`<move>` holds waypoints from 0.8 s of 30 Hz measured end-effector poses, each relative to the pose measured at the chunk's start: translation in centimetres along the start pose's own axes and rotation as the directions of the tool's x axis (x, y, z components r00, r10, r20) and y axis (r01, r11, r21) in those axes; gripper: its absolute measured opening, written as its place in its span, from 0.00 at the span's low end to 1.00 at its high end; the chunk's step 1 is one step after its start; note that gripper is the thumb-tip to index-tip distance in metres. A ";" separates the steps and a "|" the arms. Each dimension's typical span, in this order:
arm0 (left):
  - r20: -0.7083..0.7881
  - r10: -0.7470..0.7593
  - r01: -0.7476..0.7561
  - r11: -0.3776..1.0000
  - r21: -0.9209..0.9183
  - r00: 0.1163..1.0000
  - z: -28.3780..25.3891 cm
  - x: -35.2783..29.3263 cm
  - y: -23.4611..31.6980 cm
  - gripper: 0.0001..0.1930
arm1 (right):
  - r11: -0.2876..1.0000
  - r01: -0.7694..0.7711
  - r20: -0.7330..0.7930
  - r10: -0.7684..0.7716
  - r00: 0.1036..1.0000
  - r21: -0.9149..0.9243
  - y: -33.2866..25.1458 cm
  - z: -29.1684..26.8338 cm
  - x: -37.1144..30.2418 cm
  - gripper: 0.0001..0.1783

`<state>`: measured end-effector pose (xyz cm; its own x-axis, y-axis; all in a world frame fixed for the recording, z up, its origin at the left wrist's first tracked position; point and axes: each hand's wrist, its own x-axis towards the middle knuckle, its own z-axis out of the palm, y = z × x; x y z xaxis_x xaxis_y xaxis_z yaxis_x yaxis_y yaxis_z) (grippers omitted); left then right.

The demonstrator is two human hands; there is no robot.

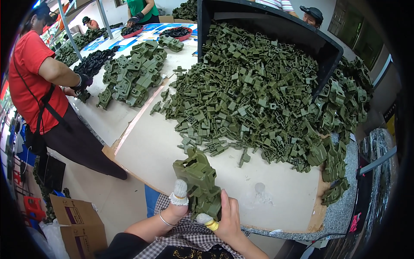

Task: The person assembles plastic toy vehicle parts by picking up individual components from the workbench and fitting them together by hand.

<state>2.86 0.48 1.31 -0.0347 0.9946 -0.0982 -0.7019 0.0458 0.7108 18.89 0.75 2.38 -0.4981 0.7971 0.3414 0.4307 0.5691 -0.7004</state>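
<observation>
Head view: the left hand (pixel 177 209), its thumb in a white knitted cover, is closed on the lower left side of a dark green moulded part (pixel 199 177), its other fingers mostly hidden behind it. On the other side, the right hand (pixel 229 216) is partly closed, fingers lying along the part's lower right edge and the covered, yellow-banded thumb near its bottom end. Between these 2 hands the part stands tilted, above the checked apron (pixel 189 235) and the near edge of the bench (pixel 151 149). To handle it well, I would brace it with the left hand, leave the right thumb free to press squarely, and keep force off the thin upper edges, which look the likeliest to bend. Just beyond lies 1 loose small piece (pixel 244 158), then a large heap of small green pieces (pixel 241 99) spilling from a tipped black bin (pixel 332 47); picking from the heap's near fringe should disturb it least. Bigger green parts (pixel 133 75) are piled farther left, near a co-worker in a red shirt (pixel 34 64), and 2 red trays (pixel 186 38) sit toward the back.
</observation>
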 end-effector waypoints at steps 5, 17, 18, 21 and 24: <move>-0.140 0.022 -0.003 0.991 0.137 0.990 -0.7 0.1 -1.0 0.33 | 0.999 -0.021 0.056 0.018 0.998 0.050 0.3 0.0 0.3 0.51; -0.118 0.026 -0.008 0.989 0.146 0.993 -0.6 -0.1 -0.6 0.31 | 0.998 -0.065 0.193 0.063 0.979 0.007 -0.5 -1.1 0.0 0.50; -0.123 0.021 -0.004 0.991 0.137 0.992 -0.6 -0.2 -0.7 0.31 | 0.997 -0.070 0.168 0.065 0.984 0.026 -0.4 -0.8 -0.1 0.50; -0.123 0.039 -0.022 0.990 0.141 0.992 -0.3 0.2 -0.7 0.29 | 0.993 -0.088 0.132 0.077 0.988 0.081 0.0 -0.3 0.3 0.49; -0.086 0.135 -0.101 0.942 0.320 0.987 -0.2 0.9 -0.4 0.20 | 0.982 -0.124 0.139 0.105 0.985 0.140 0.0 -0.7 1.2 0.49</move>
<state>3.00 1.35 0.79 -0.1901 0.9799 -0.0604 -0.4304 -0.0279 0.9022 18.84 1.80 3.27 -0.5499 0.8166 0.1755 0.3801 0.4317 -0.8180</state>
